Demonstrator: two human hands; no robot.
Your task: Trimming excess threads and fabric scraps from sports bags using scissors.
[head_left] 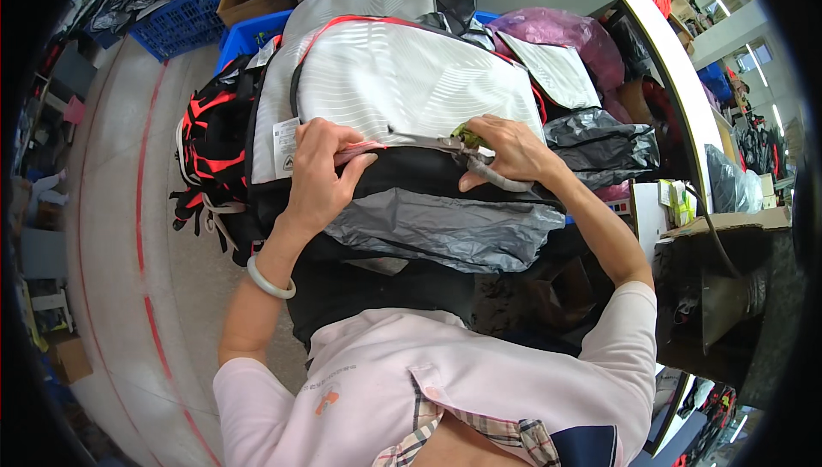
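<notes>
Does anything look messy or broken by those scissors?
The silver-grey fabric looks messy: it hangs creased and bunched below the black fabric, while the pale patterned panel looks much smoother. It may just be loose. I see no clear tear or spill near the scissors.

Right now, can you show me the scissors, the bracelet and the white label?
Scissors [435,141], head view: the point lies on the metal blades.
Bracelet [262,282], head view: on the outer face of its pale band.
White label [283,148], head view: near its middle.
</notes>
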